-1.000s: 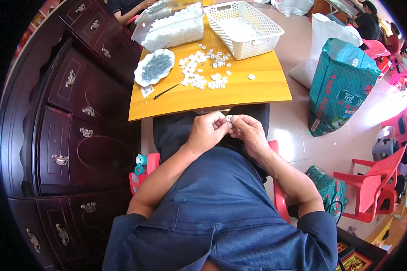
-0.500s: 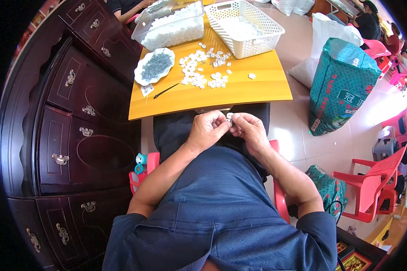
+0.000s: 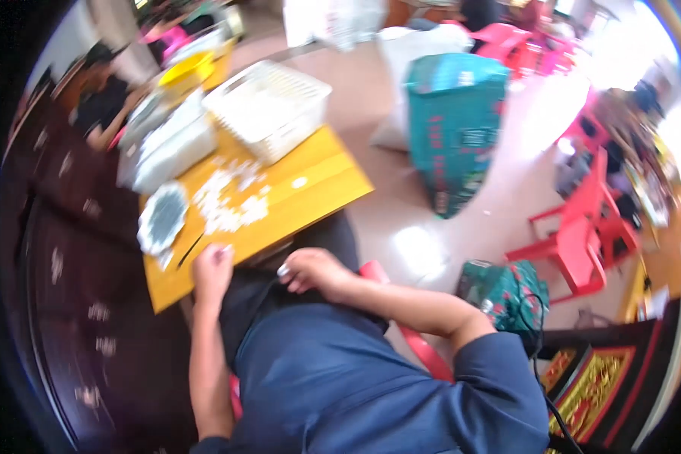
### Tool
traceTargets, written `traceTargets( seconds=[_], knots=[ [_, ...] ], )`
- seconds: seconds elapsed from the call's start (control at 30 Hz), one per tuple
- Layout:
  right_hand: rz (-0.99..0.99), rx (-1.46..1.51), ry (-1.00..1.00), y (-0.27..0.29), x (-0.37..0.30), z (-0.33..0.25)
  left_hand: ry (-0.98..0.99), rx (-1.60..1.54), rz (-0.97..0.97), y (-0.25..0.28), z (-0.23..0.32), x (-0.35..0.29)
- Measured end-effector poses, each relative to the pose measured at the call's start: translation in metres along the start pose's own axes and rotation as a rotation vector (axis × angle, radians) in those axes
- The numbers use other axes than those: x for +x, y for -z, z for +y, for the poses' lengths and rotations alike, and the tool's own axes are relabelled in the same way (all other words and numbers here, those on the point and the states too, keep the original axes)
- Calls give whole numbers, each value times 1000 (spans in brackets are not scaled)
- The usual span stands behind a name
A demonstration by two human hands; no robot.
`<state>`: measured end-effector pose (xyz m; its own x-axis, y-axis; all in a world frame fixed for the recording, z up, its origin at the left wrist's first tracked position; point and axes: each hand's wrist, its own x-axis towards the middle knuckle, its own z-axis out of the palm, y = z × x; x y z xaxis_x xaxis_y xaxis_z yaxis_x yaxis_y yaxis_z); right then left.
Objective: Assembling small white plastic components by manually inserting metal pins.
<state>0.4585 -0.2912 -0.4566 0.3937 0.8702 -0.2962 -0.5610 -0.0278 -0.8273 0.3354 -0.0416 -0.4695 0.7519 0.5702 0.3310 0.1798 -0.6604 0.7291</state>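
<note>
My left hand point(image 3: 213, 266) is at the table's near edge, beside a thin black tool point(image 3: 190, 252). Its fingers are curled together; blur hides what they may hold. Over my lap, my right hand point(image 3: 316, 272) pinches a small white plastic piece point(image 3: 283, 270) between thumb and fingers. Many similar white pieces point(image 3: 223, 208) lie scattered across the yellow wooden table point(image 3: 333, 178). To their left is a white scalloped dish point(image 3: 148, 236) filled with small grey-blue bits too blurred to identify.
Behind the pieces stand a clear bin point(image 3: 147, 178) of white parts and a white perforated basket point(image 3: 280, 140). Dark drawers point(image 3: 106, 303) line the left. At right are a tall teal bag point(image 3: 458, 129) and a red chair point(image 3: 575, 242). Another person point(image 3: 102, 94) sits far left.
My hands, together before, are now apart: the left has moved to the table edge, the right stays over my lap with the white piece. The view has swung to the right and blurred.
</note>
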Motion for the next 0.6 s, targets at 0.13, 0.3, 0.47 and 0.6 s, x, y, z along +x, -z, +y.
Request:
traceTargets(
  seconds=[0.13,0.3,0.47,0.6],
  knots=[
    [30,88,-54,5,5,4,2,362,-46,9,24,16],
    [9,122,-73,17,0,-1,-72,318,-15,-3,21,24],
    [0,112,-74,20,-1,-1,-25,266,12,-3,18,19],
    [-5,119,-72,25,4,1,14,198,4,3,-6,20]
  ],
)
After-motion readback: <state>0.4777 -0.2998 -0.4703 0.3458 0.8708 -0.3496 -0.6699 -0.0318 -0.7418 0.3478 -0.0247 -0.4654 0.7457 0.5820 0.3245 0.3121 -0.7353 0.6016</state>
